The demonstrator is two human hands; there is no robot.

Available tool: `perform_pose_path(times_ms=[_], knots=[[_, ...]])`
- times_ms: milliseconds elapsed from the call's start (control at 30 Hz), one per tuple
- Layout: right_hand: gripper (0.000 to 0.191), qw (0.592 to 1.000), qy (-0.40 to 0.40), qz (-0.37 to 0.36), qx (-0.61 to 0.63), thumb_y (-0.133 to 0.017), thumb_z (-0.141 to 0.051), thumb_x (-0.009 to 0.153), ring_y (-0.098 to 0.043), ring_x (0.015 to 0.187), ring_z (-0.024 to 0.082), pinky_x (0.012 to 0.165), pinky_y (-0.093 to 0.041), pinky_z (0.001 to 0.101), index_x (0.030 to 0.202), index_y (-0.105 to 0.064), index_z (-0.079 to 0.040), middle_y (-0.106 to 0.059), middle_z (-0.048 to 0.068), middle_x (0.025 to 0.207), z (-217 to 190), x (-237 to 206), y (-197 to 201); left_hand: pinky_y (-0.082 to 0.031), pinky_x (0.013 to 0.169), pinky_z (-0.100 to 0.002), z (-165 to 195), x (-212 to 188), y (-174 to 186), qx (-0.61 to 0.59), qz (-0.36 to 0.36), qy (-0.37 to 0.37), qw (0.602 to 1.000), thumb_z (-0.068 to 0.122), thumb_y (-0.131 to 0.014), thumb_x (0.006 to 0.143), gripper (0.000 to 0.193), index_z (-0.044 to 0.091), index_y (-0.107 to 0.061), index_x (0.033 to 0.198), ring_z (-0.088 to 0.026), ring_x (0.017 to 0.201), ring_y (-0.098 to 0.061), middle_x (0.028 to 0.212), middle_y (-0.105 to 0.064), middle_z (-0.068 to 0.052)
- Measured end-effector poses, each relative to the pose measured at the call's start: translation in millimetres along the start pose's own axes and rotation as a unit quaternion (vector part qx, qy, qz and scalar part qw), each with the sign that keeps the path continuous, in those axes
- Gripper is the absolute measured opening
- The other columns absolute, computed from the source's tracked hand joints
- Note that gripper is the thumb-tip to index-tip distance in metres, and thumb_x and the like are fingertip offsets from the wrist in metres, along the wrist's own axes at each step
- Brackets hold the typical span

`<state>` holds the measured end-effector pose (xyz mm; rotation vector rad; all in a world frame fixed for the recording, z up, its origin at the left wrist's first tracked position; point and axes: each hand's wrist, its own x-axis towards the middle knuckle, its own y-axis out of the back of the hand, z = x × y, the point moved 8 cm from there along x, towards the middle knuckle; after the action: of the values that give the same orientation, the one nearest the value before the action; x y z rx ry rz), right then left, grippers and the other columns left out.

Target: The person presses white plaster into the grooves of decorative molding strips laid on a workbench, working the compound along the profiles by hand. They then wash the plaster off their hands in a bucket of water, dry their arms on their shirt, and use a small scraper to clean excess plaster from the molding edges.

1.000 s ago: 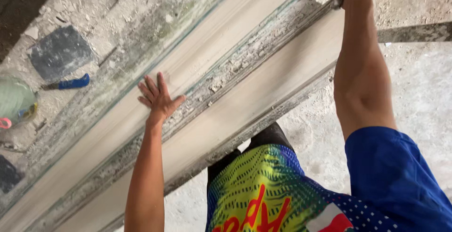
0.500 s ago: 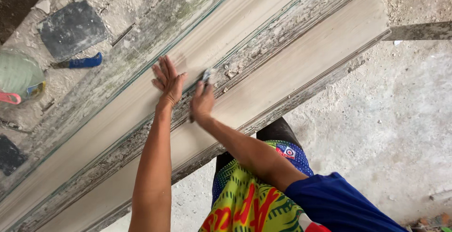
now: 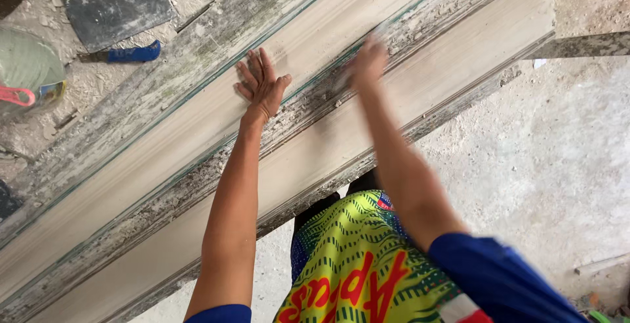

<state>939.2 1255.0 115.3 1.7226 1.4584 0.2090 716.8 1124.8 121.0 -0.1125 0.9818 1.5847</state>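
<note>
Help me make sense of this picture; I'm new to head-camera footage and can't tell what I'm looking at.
The camera sits on a person's head and looks down, so both bare arms reach away from you. The left hand lies flat, fingers spread, on a long pale moulded slab with rough, crusted edges. The right hand is blurred; it seems to press something small against the slab, but its grip can't be made out. Beyond the slab, on the dusty floor, lie a blue-handled trowel and a pale bucket. The bright patterned shorts are the person's own.
</note>
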Motion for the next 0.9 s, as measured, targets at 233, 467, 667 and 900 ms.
perform_pose_path(times_ms=[233, 467, 667, 900], knots=[[0.035, 0.881, -0.073, -0.098, 0.457, -0.041, -0.037, 0.112, -0.047, 0.039, 0.018, 0.033, -0.041, 0.0337, 0.096, -0.048, -0.006, -0.049, 0.007, 0.063, 9, -158, -87, 0.023, 0.112, -0.074, -14, 10, -10, -0.01, -0.009, 0.023, 1.0, 0.059, -0.052, 0.092, 0.106, 0.019, 0.012, 0.167, -0.042, 0.153, 0.034, 0.173, 0.024, -0.011], [0.042, 0.75, -0.144, -0.185, 0.618, -0.052, -0.047, 0.108, -0.048, 0.047, 0.015, 0.043, -0.047, 0.0329, 0.086, -0.05, -0.011, -0.048, 0.003, 0.065, 10, 82, 3, 0.02, 0.112, -0.074, -22, 17, -14, 0.005, 0.007, 0.018, 1.0, 0.061, -0.053, 0.091, 0.107, 0.02, 0.011, 0.167, -0.042, 0.153, 0.035, 0.173, 0.024, -0.011], [0.044, 0.94, 0.253, 0.163, 0.157, -0.05, -0.034, 0.116, -0.067, 0.09, 0.031, 0.073, -0.056, 0.0495, 0.123, -0.06, 0.008, -0.066, 0.02, 0.107, -29, 12, 33, 0.019, 0.117, -0.07, -14, 19, -15, -0.005, 0.022, -0.024, 0.999, 0.06, -0.054, 0.092, 0.108, 0.016, 0.01, 0.168, -0.041, 0.154, 0.035, 0.173, 0.025, -0.014], [0.054, 0.996, -0.023, -0.078, 0.036, -0.041, -0.044, 0.108, -0.069, 0.081, 0.032, 0.077, -0.057, 0.0445, 0.12, -0.063, 0.003, -0.071, 0.027, 0.096, 30, 149, 31, 0.02, 0.114, -0.069, -25, 27, -28, 0.036, 0.021, 0.062, 0.997, 0.06, -0.054, 0.088, 0.11, 0.016, 0.01, 0.166, -0.041, 0.152, 0.034, 0.174, 0.023, -0.01]])
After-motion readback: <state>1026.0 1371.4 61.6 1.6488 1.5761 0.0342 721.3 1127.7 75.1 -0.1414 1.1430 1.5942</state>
